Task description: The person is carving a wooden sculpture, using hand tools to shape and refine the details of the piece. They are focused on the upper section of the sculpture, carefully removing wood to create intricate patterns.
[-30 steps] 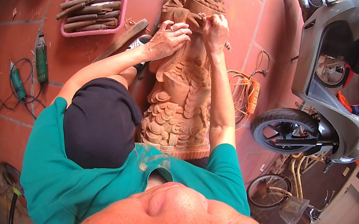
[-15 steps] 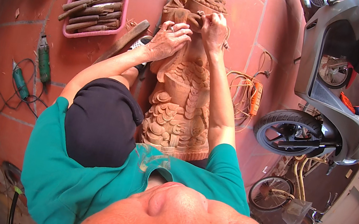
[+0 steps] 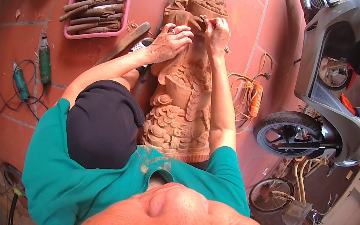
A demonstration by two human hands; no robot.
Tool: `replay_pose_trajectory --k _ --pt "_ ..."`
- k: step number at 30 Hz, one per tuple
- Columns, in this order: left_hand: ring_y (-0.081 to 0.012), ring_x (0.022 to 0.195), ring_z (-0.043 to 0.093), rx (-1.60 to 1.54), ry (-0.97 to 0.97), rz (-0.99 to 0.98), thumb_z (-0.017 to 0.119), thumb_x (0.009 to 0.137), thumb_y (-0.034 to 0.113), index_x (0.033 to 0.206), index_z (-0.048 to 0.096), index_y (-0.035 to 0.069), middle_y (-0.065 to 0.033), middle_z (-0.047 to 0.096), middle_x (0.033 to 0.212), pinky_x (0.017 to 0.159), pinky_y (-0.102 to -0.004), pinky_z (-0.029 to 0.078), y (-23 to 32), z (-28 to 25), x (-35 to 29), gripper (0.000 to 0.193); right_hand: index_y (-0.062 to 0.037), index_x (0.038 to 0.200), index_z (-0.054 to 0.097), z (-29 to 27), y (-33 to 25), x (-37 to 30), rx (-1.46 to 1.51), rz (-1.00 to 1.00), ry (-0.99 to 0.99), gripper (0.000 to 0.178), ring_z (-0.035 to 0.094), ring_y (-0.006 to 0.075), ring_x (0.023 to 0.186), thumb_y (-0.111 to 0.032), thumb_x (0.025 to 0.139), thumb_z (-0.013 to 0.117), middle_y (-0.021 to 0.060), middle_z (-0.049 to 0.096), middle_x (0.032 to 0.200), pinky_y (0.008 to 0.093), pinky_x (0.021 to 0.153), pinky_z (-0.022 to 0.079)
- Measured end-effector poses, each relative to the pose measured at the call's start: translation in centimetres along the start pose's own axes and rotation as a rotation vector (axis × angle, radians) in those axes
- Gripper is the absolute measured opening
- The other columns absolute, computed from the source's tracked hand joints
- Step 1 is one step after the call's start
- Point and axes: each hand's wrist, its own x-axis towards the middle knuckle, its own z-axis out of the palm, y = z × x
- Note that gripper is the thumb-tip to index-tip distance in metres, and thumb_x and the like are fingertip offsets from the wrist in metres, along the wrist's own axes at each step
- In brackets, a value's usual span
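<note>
A carved wooden statue (image 3: 180, 108) of a bearded figure lies on its back in front of me, head at the far end. My left hand (image 3: 170, 44) rests on its left side near the carved sleeve, fingers stretched out along the wood, a ring on one finger. My right hand (image 3: 217, 34) is closed in a pinch over the statue's chest, close to the carved hands. Whatever small thing sits between its fingertips is too small to make out.
A pink basket (image 3: 127, 10) of wood-handled carving tools stands far left, with a wooden mallet-like stick (image 3: 125, 42) beside my leg. Two green power tools (image 3: 44, 60) with cords lie left. An orange power strip (image 3: 255, 101) and cables lie right, near a grey motorbike (image 3: 309, 81) and a bicycle (image 3: 272, 194).
My right hand has shifted slightly to the right and nearer over the statue's chest, still pinched. My left hand stays in nearly the same place on the wood.
</note>
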Motion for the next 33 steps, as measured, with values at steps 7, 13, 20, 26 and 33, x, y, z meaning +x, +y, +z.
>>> replay_pose_trajectory --k 7,13,20,26,33 --pt "-0.0158 0.129 0.047 0.023 0.01 0.013 0.059 0.09 0.015 0.106 0.063 0.013 -0.0001 0.058 0.123 0.106 -0.0404 0.027 0.5 -0.1 0.5 0.017 -0.0035 0.079 0.069 1.8 -1.5 3.6 0.021 0.031 0.09 0.013 0.063 0.034 0.084 -0.016 0.082 0.073 0.0149 0.065 0.086 0.043 0.076 0.049" --pt "-0.0152 0.128 0.046 0.03 0.032 0.019 0.062 0.09 0.018 0.106 0.064 0.013 0.0007 0.058 0.122 0.105 -0.0422 0.029 -0.2 0.1 -0.1 0.017 -0.0026 0.08 0.067 1.1 -0.3 1.5 0.001 0.009 0.094 0.014 0.063 0.0336 0.083 -0.015 0.084 0.071 0.0147 0.064 0.083 0.0423 0.074 0.049" --pt "-0.0163 0.131 0.045 0.011 -0.018 -0.023 0.057 0.091 0.013 0.11 0.062 0.012 -0.0007 0.058 0.127 0.108 -0.0404 0.025 0.3 0.0 0.0 0.019 -0.0052 0.08 0.066 0.0 0.1 0.0 0.011 -0.022 0.033 0.013 0.062 0.0313 0.084 -0.016 0.081 0.073 0.0114 0.062 0.083 0.0413 0.074 0.05" --pt "-0.0167 0.132 0.044 0.03 -0.016 -0.002 0.057 0.092 0.012 0.109 0.062 0.012 -0.0013 0.057 0.127 0.107 -0.0398 0.025 0.5 0.0 0.4 0.019 -0.0061 0.08 0.065 1.8 -0.9 3.0 -0.032 -0.033 0.069 0.013 0.062 0.03 0.091 -0.017 0.081 0.072 0.0108 0.063 0.089 0.04 0.077 0.051" --pt "-0.0171 0.132 0.045 0.015 -0.017 0.001 0.057 0.092 0.013 0.109 0.062 0.012 -0.0021 0.058 0.128 0.107 -0.0399 0.026 0.2 -0.3 0.0 0.018 -0.0061 0.079 0.066 -0.1 0.4 -0.5 -0.019 -0.001 -0.046 0.015 0.064 0.0291 0.086 -0.019 0.082 0.073 0.01 0.063 0.087 0.0391 0.073 0.053"
